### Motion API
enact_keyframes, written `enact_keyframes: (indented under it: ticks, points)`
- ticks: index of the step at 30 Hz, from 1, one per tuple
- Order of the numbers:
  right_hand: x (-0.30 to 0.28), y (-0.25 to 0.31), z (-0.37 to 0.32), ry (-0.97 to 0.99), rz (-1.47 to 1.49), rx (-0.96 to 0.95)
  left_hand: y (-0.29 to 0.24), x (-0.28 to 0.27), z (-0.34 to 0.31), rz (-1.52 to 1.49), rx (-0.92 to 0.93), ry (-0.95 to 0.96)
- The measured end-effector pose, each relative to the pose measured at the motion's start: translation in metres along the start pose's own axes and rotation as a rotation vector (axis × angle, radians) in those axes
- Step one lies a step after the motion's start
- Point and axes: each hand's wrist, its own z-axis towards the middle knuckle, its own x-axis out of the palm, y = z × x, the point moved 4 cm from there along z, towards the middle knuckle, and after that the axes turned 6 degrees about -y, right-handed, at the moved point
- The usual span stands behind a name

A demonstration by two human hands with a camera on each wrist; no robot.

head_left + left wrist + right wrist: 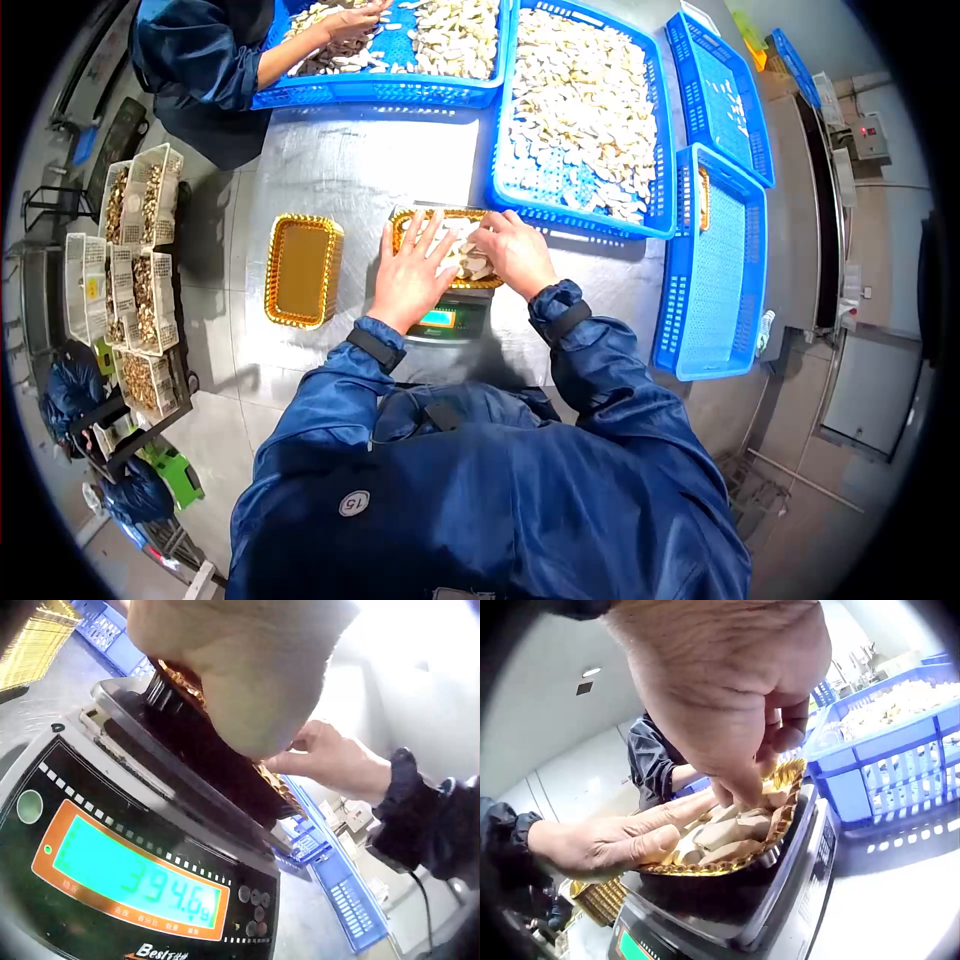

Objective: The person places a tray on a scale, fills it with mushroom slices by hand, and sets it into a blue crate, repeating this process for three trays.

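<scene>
A gold-rimmed tray (pixel 705 868) filled with pale, elongated mushrooms (pixel 731 832) sits on a digital scale (pixel 440 325). Its lit display (pixel 135 874) reads about 394.6 g. My left hand (pixel 408 280) lies over the left side of the tray, fingers straight and spread across the mushrooms. At the tray's right side, my right hand (pixel 515 255) reaches in with bent fingers. In the right wrist view its thumb and fingertips pinch at a mushroom near the far rim; the palm partly hides the contact.
An empty gold tray (pixel 303 270) lies left of the scale on the metal table (pixel 370 160). Beyond stand blue baskets of mushrooms (pixel 580 110), with another blue basket (pixel 712 270) at right. Across the table, another person's hand (pixel 352 22) reaches into a basket. Racked crates (pixel 145 300) stand left.
</scene>
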Motion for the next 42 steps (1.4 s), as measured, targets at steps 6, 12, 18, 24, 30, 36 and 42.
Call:
enact_keyframes:
  ticks: [6, 12, 18, 24, 30, 36, 42]
  points:
    - [-0.001, -0.001, -0.002, -0.030, 0.098, 0.062, -0.001, -0.002, 0.000, -0.021, 0.005, -0.001]
    - [-0.026, -0.039, -0.031, -0.234, 0.344, 0.488, 0.019, -0.024, -0.006, -0.137, -0.079, -0.052]
    - [-0.021, -0.054, -0.076, -0.166, 0.381, 0.601, 0.085, -0.055, -0.039, -0.339, -0.283, -0.248]
    - [-0.009, -0.050, -0.081, -0.112, 0.376, 0.603, 0.100, -0.064, -0.053, -0.398, -0.372, -0.242]
    - [-0.015, -0.045, -0.076, -0.049, 0.309, 0.620, 0.094, -0.062, -0.053, -0.478, -0.434, -0.187]
    - [-0.011, -0.040, -0.074, 0.001, 0.327, 0.662, 0.097, -0.043, -0.047, -0.504, -0.413, -0.129]
    - [0.021, -0.057, -0.076, -0.009, 0.389, 0.670, 0.099, -0.004, -0.035, -0.488, -0.318, -0.131]
